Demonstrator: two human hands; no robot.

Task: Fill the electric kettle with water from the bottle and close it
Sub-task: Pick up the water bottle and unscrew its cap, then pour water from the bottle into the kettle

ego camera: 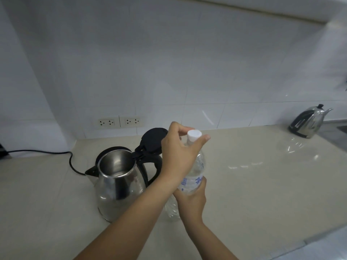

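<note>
Bottle (195, 173) upright on tabletop (253, 184), beside open kettle (120, 182). My right hand (191, 201) grips its middle; left hand (180, 152) pinches cap (194, 135). Second kettle (308, 121) well apart; cord (56, 153) behind.

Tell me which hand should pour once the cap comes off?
Probably the right hand: it already wraps the bottle at its label, beside the open kettle. The left hand is pinching the white cap.
</note>
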